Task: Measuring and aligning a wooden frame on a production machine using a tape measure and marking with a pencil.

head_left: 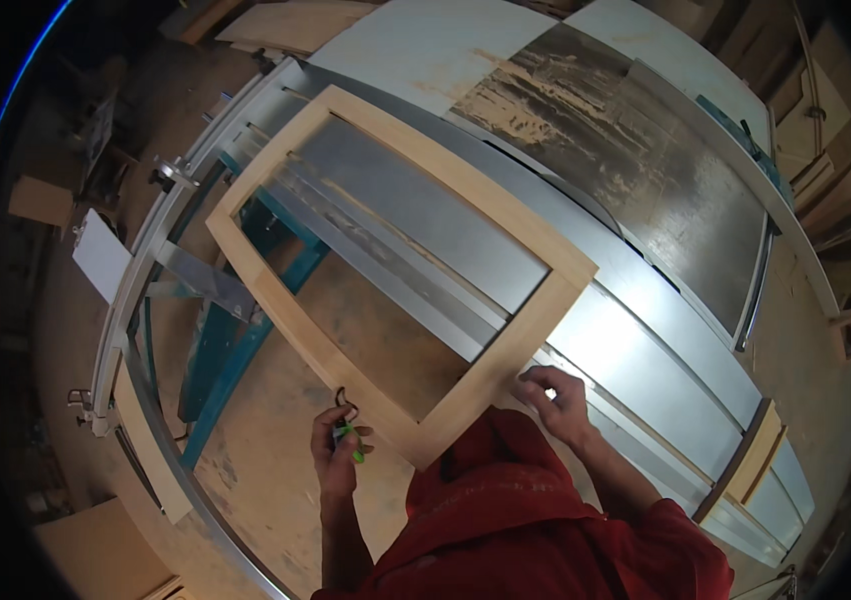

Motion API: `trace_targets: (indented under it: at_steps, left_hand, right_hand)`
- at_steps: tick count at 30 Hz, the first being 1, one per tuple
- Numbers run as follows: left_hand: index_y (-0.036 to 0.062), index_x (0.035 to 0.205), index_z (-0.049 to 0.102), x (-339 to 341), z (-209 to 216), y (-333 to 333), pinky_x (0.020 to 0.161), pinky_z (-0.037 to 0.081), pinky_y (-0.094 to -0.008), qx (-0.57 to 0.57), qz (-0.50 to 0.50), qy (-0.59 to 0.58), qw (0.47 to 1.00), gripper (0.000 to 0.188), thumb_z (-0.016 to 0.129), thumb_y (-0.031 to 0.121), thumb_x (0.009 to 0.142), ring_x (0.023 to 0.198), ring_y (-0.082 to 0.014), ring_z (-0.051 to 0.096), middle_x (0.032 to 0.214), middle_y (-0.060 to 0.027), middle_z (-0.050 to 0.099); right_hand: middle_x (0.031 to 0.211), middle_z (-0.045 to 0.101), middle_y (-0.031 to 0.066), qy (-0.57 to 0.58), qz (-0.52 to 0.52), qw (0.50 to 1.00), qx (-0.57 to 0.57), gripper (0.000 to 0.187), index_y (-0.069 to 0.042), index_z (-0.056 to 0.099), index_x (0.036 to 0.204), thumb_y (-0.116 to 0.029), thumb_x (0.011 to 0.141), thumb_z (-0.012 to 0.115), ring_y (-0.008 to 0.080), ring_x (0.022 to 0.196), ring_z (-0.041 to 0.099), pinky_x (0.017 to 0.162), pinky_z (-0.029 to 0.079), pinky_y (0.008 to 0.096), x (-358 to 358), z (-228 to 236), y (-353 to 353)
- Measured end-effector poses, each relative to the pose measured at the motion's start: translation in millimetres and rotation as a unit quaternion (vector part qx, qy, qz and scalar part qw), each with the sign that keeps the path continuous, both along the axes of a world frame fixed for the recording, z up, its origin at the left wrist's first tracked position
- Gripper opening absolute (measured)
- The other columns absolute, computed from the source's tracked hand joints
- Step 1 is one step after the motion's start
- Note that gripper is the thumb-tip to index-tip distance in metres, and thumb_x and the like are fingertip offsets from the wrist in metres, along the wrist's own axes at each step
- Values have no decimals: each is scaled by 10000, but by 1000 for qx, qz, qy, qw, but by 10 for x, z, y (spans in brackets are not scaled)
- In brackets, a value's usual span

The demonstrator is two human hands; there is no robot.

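A pale wooden frame [405, 432] with an open middle lies across the metal machine table, its near corner close to my body. By its lower left side, my left hand [337, 445] is closed around a small bright green tool [353, 440]. A thin dark curved piece [345, 400] sticks up above these fingers; its kind does not show clearly. At the frame's near right edge is my right hand [557, 402], fingers curled and thumb drawn toward them in a pinch. Whether anything small sits between those fingertips is hidden.
Under the frame is a grey metal sliding table [685, 400], with a teal support [215, 380] at left. Sawdust covers a dark plate [635, 160] beyond. A clipboard [102, 255] hangs at left; a wooden piece [745, 460] rests at right. Boards [825, 110] stand far right.
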State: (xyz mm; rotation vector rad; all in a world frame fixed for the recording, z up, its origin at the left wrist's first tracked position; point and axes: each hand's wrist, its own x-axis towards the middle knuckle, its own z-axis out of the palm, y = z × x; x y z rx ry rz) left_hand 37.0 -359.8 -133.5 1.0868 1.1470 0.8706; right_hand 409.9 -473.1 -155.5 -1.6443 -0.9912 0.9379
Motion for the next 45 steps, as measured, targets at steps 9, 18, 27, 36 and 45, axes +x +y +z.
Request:
trace_targets:
  at_steps: [9,18,27,36,45]
  left_hand:
    - [-2,1489,466,582,399,-2751,925,608,-431,264,-197,139,934,847,894,204,787,1187,-381,680,1501,-225,514]
    - [71,1258,656,649,512,-5101,851,590,-446,188,-255,242,917,494,841,229,828,1037,-382,715,1198,-163,700]
    - [28,927,705,925,-364,-6194,581,433,-236,50,-38,269,961,169,639,142,1032,648,-36,535,734,50,615]
    - [112,1021,775,3535,-867,-6637,689,538,-442,127,-60,488,862,241,671,328,1000,746,-309,709,759,-127,708]
    - [153,1023,793,4207,-1440,-6884,733,551,-484,73,-102,546,829,258,658,369,983,786,-383,726,766,-128,724]
  right_hand:
    - [882,724,58,80,213,972,50,196,3,721,1043,-50,881,818,121,794,671,710,539,282,-1128,488,-2179]
    - [875,664,-12,185,190,964,-7,181,-27,677,952,59,861,808,70,807,617,719,525,257,-634,636,-4439]
    - [1141,710,182,-47,-116,984,128,402,29,664,1223,-174,902,794,259,1000,680,926,559,400,2522,-110,-4815]
    - [1458,562,247,-346,-84,933,48,646,27,652,1281,-347,793,850,431,1365,478,1139,417,506,4045,-1358,-5887]
    - [1609,446,220,-455,-39,889,26,776,-2,576,1418,-478,839,779,466,1471,351,1208,355,555,4490,-1865,-6227]
